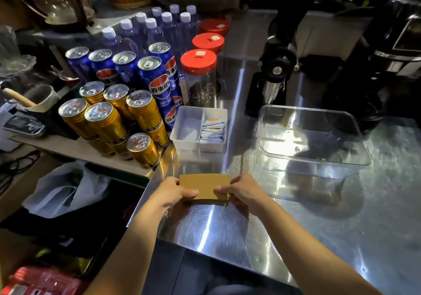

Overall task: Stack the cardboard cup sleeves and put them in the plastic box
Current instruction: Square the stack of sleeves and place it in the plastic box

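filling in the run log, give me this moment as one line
stage: stacking | left hand + right hand: holding cardboard sleeves over steel counter | plastic box: empty, to the right

Head camera looks steeply down, close over the steel counter.

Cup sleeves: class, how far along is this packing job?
Done: the sleeves look gathered into one flat stack. In hand: left hand and right hand grip its ends above the steel counter. Left: putting it in the clear plastic box, which looks empty.
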### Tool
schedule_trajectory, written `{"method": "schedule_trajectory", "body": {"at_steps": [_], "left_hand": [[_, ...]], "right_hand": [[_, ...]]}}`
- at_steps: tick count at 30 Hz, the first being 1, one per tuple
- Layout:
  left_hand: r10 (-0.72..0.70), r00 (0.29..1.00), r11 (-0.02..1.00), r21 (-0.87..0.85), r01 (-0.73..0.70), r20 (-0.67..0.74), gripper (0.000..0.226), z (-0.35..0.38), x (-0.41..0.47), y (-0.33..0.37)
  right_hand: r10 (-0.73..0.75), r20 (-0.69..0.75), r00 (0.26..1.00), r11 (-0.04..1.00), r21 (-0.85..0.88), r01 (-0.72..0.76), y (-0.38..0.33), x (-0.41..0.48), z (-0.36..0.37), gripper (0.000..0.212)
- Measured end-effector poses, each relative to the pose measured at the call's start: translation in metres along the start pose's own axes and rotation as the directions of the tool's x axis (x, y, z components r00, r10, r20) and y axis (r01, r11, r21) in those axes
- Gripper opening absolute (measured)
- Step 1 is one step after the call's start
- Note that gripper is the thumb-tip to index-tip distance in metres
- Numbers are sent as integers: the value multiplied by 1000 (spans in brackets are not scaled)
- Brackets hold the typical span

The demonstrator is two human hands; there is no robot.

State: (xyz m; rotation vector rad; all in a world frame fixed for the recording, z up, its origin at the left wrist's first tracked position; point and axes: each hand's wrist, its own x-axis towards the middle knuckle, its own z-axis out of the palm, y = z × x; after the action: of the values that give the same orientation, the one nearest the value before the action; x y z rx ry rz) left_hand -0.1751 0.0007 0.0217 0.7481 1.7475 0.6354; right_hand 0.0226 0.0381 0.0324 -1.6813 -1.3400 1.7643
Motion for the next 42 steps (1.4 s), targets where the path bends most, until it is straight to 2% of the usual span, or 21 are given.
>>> {"method": "schedule_trajectory", "body": {"at_steps": [2, 4, 7, 11, 13, 16, 20, 23, 26, 28, 30, 31, 34, 35, 37, 38, 39, 42], "left_hand": [[0, 1000, 999, -49, 1, 28, 47, 2, 0, -1], [48, 997, 997, -69, -45, 53, 41, 9, -1, -1], [196, 977, 978, -85, -189, 89, 41, 32, -5, 7], [383, 921, 923, 19, -385, 77, 49, 76, -7, 25], [453, 888, 885, 80, -459, 74, 46, 98, -8, 31], [517, 849, 846, 91, -526, 103, 42, 125, -7, 35], [551, 821, 820, 86, -566, 153, 44, 151, -4, 34], [551, 814, 813, 101, -573, 184, 45, 162, -3, 31], [537, 822, 814, 138, -564, 189, 57, 165, -2, 27], [490, 829, 865, -30, -501, 270, 72, 165, -5, 24], [445, 809, 885, -327, -332, 384, 86, 166, -9, 22], [432, 803, 871, -422, -252, 411, 86, 167, -10, 21], [424, 819, 843, -498, -202, 386, 80, 171, -10, 19], [423, 828, 834, -514, -199, 367, 79, 173, -10, 19], [418, 845, 814, -551, -185, 334, 73, 178, -10, 18], [420, 854, 804, -562, -193, 308, 67, 179, -11, 18], [424, 863, 793, -573, -208, 273, 59, 180, -12, 19], [415, 899, 778, -565, -274, 136, 30, 186, -17, 24]], "right_hand": [[-14, 29, 999, 998, 58, 12, 2, -1, -4, 21], [-23, 34, 999, 985, 174, 17, 7, -4, -14, 17], [-74, 25, 997, 965, 255, 65, 14, -12, -37, 27], [-168, -178, 969, 958, 201, 203, 29, -26, -73, 34], [-203, -255, 945, 946, 199, 257, 36, -36, -88, 42], [-214, -371, 904, 932, 201, 303, 50, -47, -106, 48], [-232, -477, 848, 927, 154, 341, 68, -58, -117, 45], [-238, -503, 831, 934, 115, 337, 80, -60, -119, 43], [-242, -478, 845, 929, 136, 343, 88, -58, -119, 47], [-260, -439, 860, 921, 154, 358, 91, -56, -117, 57], [-289, -384, 877, 905, 188, 381, 93, -53, -113, 67], [-295, -366, 883, 885, 242, 397, 95, -51, -110, 71], [-251, -387, 887, 796, 439, 417, 95, -44, -102, 72], [-229, -416, 880, 784, 457, 420, 94, -42, -99, 63], [-196, -503, 841, 779, 441, 445, 92, -38, -93, 30], [-193, -552, 811, 792, 400, 461, 89, -38, -91, 12], [-212, -594, 776, 805, 344, 483, 86, -37, -89, 6], [-239, -658, 714, 798, 286, 530, 78, -38, -89, 24]]}}
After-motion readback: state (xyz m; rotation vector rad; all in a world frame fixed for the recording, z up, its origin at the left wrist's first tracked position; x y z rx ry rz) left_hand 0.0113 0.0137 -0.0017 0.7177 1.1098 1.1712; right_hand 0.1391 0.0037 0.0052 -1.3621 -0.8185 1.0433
